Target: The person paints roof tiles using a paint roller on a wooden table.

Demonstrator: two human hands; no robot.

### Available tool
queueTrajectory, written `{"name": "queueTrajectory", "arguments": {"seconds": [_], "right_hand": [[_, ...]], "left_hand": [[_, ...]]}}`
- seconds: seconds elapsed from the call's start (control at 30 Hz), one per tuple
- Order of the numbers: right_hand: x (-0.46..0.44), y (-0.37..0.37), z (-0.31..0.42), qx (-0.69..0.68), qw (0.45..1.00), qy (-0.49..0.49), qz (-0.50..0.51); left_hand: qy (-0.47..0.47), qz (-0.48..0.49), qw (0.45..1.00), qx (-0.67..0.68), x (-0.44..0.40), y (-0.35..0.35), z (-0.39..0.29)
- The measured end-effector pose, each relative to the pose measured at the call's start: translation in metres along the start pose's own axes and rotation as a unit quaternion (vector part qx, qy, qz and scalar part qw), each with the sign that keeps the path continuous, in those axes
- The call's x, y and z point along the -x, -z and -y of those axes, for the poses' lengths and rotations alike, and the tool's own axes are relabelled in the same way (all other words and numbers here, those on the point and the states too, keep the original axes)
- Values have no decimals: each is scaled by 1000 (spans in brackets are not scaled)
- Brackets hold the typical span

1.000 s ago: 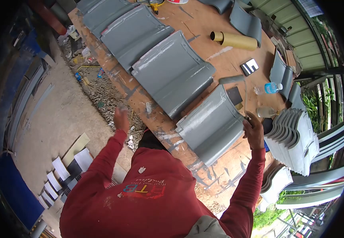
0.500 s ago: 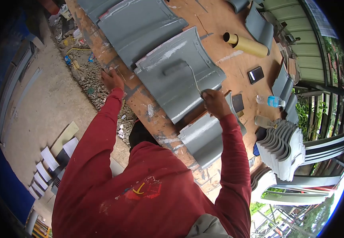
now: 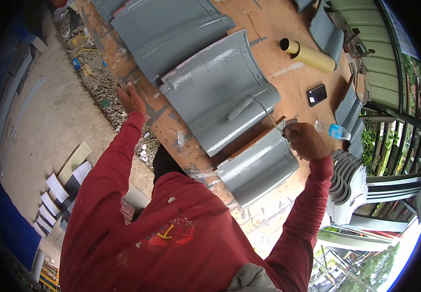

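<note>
My right hand (image 3: 306, 140) is closed round the handle of a small paint roller (image 3: 240, 107). The roller's grey sleeve lies on the lower right part of a curved grey roof tile (image 3: 210, 92) with a wet shine. Below my right hand is a smaller-looking grey tile (image 3: 261, 168), its upper edge reddish brown. My left hand (image 3: 131, 100) rests at the near edge of the wooden table (image 3: 171, 138), with nothing seen in it; its fingers are apart.
Another grey tile (image 3: 166, 34) lies further up the table. At the right are a cardboard tube (image 3: 312, 57), a phone (image 3: 316, 95) and a water bottle (image 3: 338, 132). Stacked tiles (image 3: 346, 187) stand beyond the right edge. Gravel (image 3: 104, 95) borders the table's left side.
The roller has moved from the tile's middle to its lower right, and my right hand has gone right with it. My left hand stays by the table edge. The view has shifted slightly.
</note>
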State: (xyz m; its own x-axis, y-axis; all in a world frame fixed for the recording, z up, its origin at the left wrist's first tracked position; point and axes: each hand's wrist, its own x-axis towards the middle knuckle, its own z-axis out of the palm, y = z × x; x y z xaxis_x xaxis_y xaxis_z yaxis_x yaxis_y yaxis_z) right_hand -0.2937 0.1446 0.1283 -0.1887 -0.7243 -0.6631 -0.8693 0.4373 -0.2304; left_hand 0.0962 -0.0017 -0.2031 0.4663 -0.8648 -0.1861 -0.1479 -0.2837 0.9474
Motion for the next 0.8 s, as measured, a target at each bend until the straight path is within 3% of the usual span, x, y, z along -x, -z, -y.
{"name": "queueTrajectory", "arguments": {"seconds": [0.1, 0.17, 0.23, 0.3, 0.33, 0.4, 0.5, 0.7, 0.8], "right_hand": [[-9, 16, -5, 16, 999, 15, -29], [-32, 17, -15, -100, 992, -55, -44], [-62, 8, -28, -133, 989, -39, -51], [-93, 0, -33, -213, 970, -95, -66], [-109, -5, -35, -209, 972, -90, -66], [-135, -10, -31, -261, 961, 8, -88], [-154, -3, -18, -280, 953, 53, -102], [-124, 24, -37, -210, 977, -10, -45], [-105, 37, -50, -185, 979, -85, 10]], "left_hand": [[-3, 10, 1000, 15, 0, 1, -3], [-10, 5, 1000, 23, -3, 0, 3], [-25, -15, 999, -36, -7, -1, 16], [-19, -16, 998, -52, -7, -1, 14], [-9, -9, 999, -51, -4, 1, 10], [-7, -9, 999, -37, 0, 2, -1], [-5, -1, 1000, -24, 0, 2, -2], [2, 13, 1000, -1, -1, 2, 2], [-2, 1, 1000, -16, 0, 1, -3]]}}
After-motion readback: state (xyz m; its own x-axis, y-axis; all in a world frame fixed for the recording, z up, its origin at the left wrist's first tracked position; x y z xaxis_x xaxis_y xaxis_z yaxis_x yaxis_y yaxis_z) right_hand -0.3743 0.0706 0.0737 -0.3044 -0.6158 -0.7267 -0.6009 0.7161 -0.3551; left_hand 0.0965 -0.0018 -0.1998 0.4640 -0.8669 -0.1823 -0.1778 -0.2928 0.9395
